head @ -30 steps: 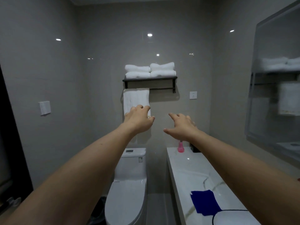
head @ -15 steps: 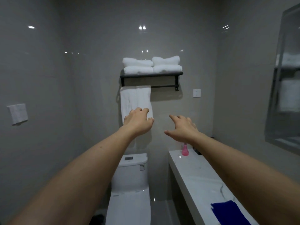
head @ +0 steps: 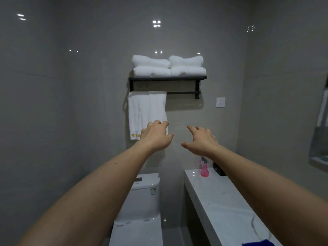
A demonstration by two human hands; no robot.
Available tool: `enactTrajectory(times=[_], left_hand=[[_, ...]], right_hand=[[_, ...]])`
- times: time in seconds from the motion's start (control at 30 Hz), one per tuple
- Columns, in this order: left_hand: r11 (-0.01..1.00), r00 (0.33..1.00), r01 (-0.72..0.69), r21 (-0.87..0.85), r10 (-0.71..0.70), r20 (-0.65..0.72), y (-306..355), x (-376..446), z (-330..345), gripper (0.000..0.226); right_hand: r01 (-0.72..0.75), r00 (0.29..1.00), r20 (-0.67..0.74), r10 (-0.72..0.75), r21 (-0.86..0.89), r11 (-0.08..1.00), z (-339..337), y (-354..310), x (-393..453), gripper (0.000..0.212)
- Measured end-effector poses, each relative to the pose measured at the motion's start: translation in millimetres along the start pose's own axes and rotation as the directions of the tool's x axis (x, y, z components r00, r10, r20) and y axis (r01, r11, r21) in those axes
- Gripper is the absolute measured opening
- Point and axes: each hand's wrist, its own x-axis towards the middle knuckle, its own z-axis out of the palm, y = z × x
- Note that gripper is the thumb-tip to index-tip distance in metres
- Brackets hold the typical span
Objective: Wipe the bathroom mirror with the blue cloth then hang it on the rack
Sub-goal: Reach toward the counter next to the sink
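Note:
The black wall rack (head: 167,78) hangs on the far wall, with its right bar section bare. Only a corner of the blue cloth (head: 257,243) shows at the bottom edge, lying on the marble counter (head: 221,201). The mirror (head: 320,132) is a sliver at the right edge. Both my arms reach forward below the rack. My left hand (head: 156,136) hangs with loosely curled fingers in front of a white towel and holds nothing. My right hand (head: 200,140) is spread and relaxed, palm down, also holding nothing.
Folded white towels (head: 168,65) sit on top of the rack, and a white towel (head: 146,112) hangs from its left bar. A toilet (head: 142,206) stands below. A pink spray bottle (head: 204,167) and a black object (head: 219,168) stand at the counter's far end. A wall socket (head: 220,102) is right of the rack.
The view has swung left and up: the rack fills more of the frame, the mirror slid to the right edge, and the blue cloth dropped to the bottom edge. Both hands keep their pose.

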Motion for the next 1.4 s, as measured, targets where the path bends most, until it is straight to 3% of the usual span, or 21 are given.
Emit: enactTrajectory(times=[0.37, 0.67, 1.1, 1.4], left_hand=[[0.999, 1.000, 0.001, 0.047, -0.001, -0.003, 31, 132, 76, 0.061], [0.996, 0.997, -0.063, 0.061, 0.061, 0.042, 92, 232, 144, 0.060], [0.962, 0.951, -0.269, -0.047, 0.273, 0.145, 185, 317, 260, 0.062], [0.871, 0.844, -0.448, -0.200, 0.486, 0.228, 243, 358, 359, 0.064]], right_hand=[[0.033, 0.999, -0.032, -0.032, 0.029, 0.999, 24, 85, 132, 0.085], [-0.033, 0.999, -0.037, 0.036, 0.065, 0.997, 25, 189, 207, 0.085], [-0.251, 0.968, 0.000, 0.251, -0.027, 0.968, 47, 318, 225, 0.083], [-0.500, 0.866, -0.024, 0.499, -0.063, 0.864, 72, 397, 216, 0.085]])
